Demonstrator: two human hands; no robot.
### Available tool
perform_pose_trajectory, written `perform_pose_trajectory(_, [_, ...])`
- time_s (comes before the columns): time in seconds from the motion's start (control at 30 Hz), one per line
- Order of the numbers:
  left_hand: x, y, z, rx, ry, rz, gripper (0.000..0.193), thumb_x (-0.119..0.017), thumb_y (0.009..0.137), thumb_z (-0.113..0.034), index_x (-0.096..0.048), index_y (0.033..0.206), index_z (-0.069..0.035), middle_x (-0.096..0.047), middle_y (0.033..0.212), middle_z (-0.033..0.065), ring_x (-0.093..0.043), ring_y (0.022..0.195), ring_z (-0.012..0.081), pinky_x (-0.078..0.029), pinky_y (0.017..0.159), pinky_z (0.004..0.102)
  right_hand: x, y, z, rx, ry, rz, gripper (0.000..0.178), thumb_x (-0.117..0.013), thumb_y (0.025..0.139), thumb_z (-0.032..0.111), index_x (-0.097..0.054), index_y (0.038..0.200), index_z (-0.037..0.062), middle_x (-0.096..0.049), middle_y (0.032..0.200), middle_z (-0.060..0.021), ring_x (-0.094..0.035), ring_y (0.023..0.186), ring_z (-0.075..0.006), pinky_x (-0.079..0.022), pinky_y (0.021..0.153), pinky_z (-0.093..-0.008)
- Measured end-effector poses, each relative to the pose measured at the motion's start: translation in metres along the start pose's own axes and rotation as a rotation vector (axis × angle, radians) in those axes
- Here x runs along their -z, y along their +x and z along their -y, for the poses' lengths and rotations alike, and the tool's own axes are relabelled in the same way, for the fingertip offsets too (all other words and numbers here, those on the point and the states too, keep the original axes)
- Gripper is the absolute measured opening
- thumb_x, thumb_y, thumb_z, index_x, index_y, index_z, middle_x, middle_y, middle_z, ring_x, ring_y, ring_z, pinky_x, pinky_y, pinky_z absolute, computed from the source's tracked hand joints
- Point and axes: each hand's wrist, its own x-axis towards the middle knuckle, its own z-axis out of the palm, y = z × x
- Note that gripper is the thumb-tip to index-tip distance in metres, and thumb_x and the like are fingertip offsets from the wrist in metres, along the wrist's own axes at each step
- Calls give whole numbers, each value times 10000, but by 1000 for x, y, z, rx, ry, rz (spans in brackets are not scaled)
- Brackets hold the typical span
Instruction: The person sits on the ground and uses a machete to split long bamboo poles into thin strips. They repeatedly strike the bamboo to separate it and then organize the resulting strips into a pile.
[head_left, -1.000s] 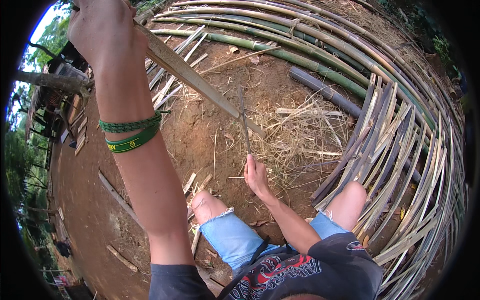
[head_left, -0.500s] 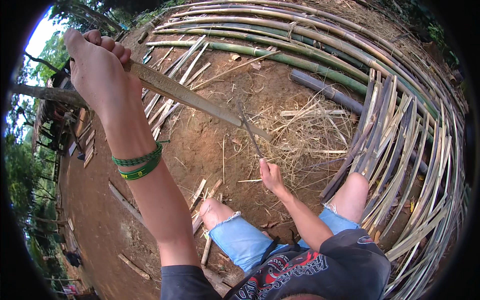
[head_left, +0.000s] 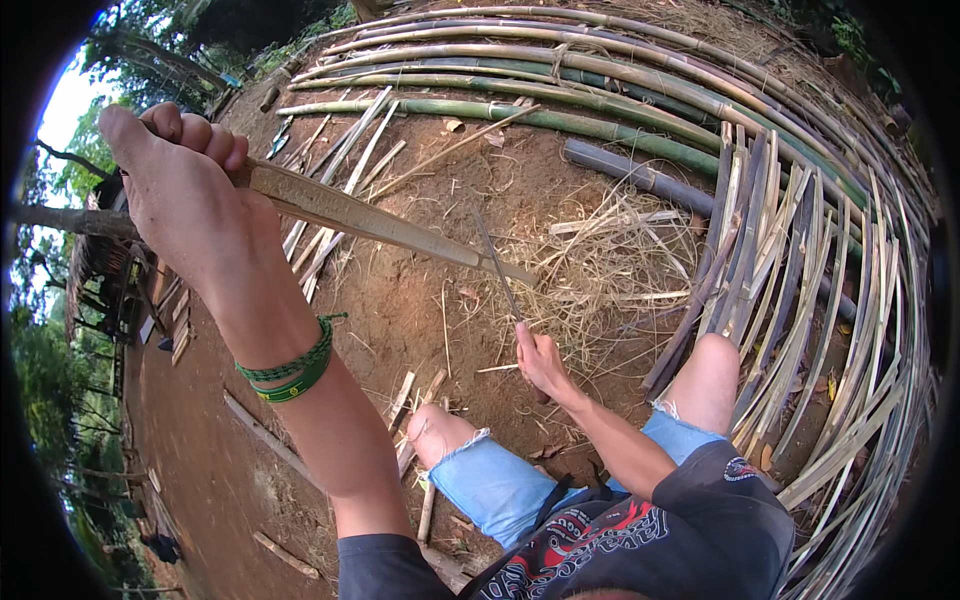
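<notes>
My left hand (head_left: 190, 195), raised at the upper left, is closed around one end of a split bamboo strip (head_left: 370, 216). The strip slants down to the right, its pale inner side facing up. Low in the middle, my right hand (head_left: 543, 365) grips the handle of a long, thin-bladed knife (head_left: 498, 270). The blade points away from me and crosses the strip close to its far end. Whether the edge touches the strip I cannot tell. Beneath that end lies a heap of bamboo shavings (head_left: 600, 260) on the ground.
Long bamboo poles (head_left: 480, 108) lie across the far side. A dark pole section (head_left: 640, 178) sits beside the shavings. Many split strips (head_left: 790, 270) are stacked at my right, near my right knee (head_left: 712, 375). Loose slats (head_left: 350, 160) lie behind the held strip.
My left hand has come slightly lower and to the left with the bamboo strip. The knife now crosses the strip nearer its far end. The whole view has shifted a little.
</notes>
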Motion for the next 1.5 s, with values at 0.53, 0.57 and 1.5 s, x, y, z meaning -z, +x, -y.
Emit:
perform_pose_trajectory(0.53, [29, 10, -1, 106, -273, 388, 409, -379, 1046, -349, -333, 699, -136, -214, 587, -33, -179, 521, 95, -209, 503, 269, 49, 38, -57, -643, 1784, 711, 532, -412, 978, 592, -429, 712, 132, -307, 498, 71, -318, 411, -68, -302, 421, -243])
perform_pose_trajectory(0.57, [33, 12, 0, 106, -262, 387, 410, -377, 1046, -348, -334, 697, -138, -211, 584, -35, -178, 520, 94, -206, 499, 269, 33, 32, -45, -629, 1889, 883, 558, -390, 981, 606, -423, 705, 122, -304, 482, 64, -324, 394, -72, -307, 411, -252])
perform_pose_trajectory(1.5, [-7, -2, 0, -2, -60, 67, 438, -402, 1050, -438, -387, 766, -105, -275, 637, -29, -238, 555, 98, -248, 524, 270, -32, -6, 91, -276, 1402, 985, 635, -303, 974, 667, -408, 688, 110, -322, 461, 30, -307, 330, -92, -287, 321, -274])
